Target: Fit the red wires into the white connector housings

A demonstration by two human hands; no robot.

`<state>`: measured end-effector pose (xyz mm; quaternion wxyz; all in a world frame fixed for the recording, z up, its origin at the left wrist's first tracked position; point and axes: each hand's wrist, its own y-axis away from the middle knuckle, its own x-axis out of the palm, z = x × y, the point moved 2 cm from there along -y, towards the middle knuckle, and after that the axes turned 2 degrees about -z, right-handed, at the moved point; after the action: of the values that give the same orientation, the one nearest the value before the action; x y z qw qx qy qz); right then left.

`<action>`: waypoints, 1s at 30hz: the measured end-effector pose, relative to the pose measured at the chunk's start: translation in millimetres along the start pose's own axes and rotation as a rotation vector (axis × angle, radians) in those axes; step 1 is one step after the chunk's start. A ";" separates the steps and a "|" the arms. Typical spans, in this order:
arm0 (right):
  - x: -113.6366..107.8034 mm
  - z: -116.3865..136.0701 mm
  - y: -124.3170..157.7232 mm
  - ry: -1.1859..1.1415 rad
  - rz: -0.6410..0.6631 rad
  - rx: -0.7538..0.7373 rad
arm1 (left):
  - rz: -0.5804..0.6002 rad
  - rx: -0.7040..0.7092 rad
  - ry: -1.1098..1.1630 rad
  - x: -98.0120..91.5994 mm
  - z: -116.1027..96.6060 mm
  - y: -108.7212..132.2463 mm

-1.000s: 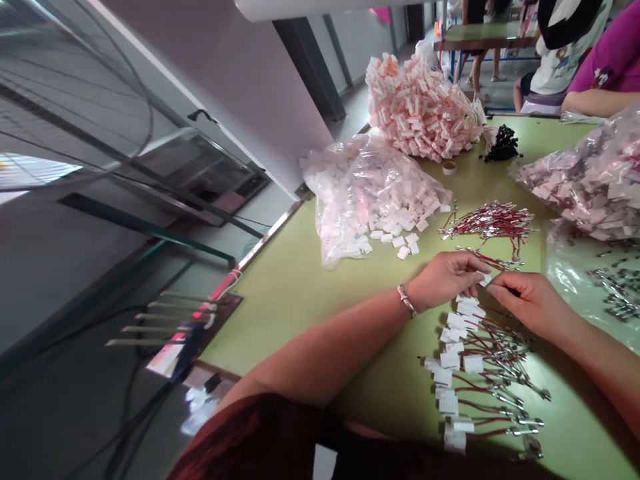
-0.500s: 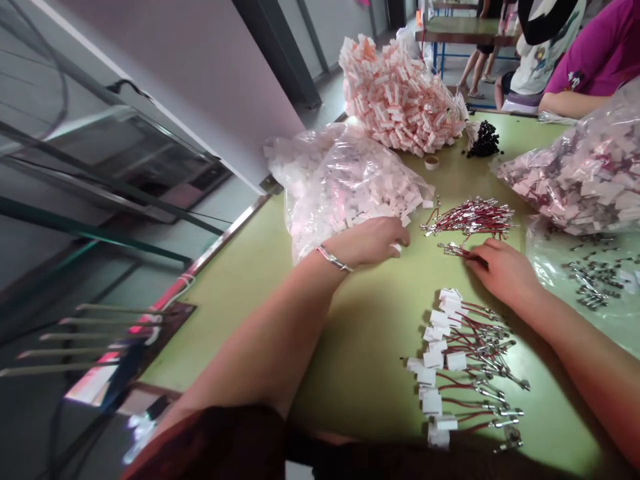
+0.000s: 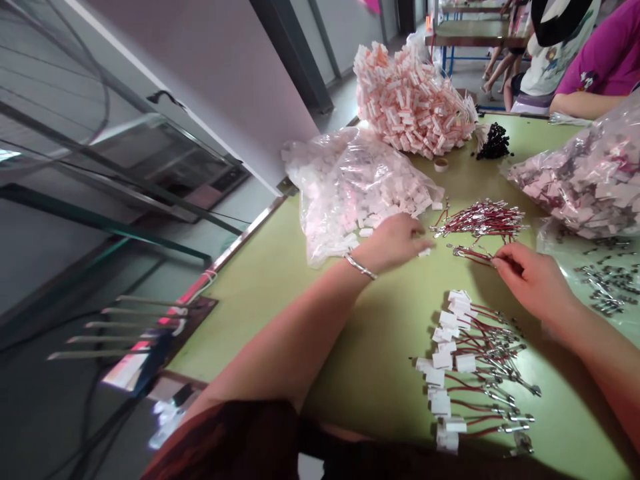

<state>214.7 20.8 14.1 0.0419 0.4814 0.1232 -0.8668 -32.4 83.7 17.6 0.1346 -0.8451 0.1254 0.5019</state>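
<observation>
My left hand (image 3: 397, 241), wearing a silver bracelet, is closed over the table with a small white plastic block (image 3: 425, 253) at its fingertips; most of the grip is hidden. My right hand (image 3: 530, 275) pinches the end of a short red wire with metal terminals (image 3: 473, 255), which lies close to a few others like it. Just beyond is a pile of red wires with silvery ends (image 3: 485, 219). Nearer to me lies a column of white blocks (image 3: 443, 360) with red wires leading to metal-ended fuse-like pieces (image 3: 500, 393).
At the left, a clear bag of white blocks (image 3: 360, 180) lies open. Behind it rises a heap of pinkish-white pieces (image 3: 410, 100), beside a tape roll (image 3: 441, 165) and black-tipped parts (image 3: 493, 141). Another bag (image 3: 590, 173) and loose metal parts (image 3: 607, 287) are right. A person's purple sleeve (image 3: 600, 57) shows opposite.
My left hand has moved right, away from the bag, with the white block. My right hand has shifted slightly right, its fingertips now at the wire's end. The whole view has shifted a little.
</observation>
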 end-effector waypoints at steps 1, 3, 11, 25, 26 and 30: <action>1.6 2.4 0.9 -0.015 0.015 -0.005 | 0.061 0.021 -0.050 3.6 -2.0 2.2; 5.6 5.6 2.1 -0.039 0.037 -0.007 | 0.126 0.049 -0.117 10.0 -6.4 6.0; 10.3 5.5 4.7 -0.278 0.122 0.143 | 0.074 -0.167 0.393 14.9 -19.7 7.4; 14.2 17.8 9.3 -0.348 0.130 0.105 | 0.268 -0.543 1.550 45.2 -44.0 20.4; 14.0 17.0 8.8 -0.352 0.153 0.114 | 0.266 -0.536 1.529 44.7 -43.8 20.8; 12.8 14.8 7.1 -0.489 0.289 0.277 | 0.286 -0.425 1.309 41.3 -47.8 22.6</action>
<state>197.0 10.8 9.5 0.1270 0.2722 -0.0795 -0.9505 17.9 42.6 0.8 -0.2040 -0.9568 0.1898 -0.0834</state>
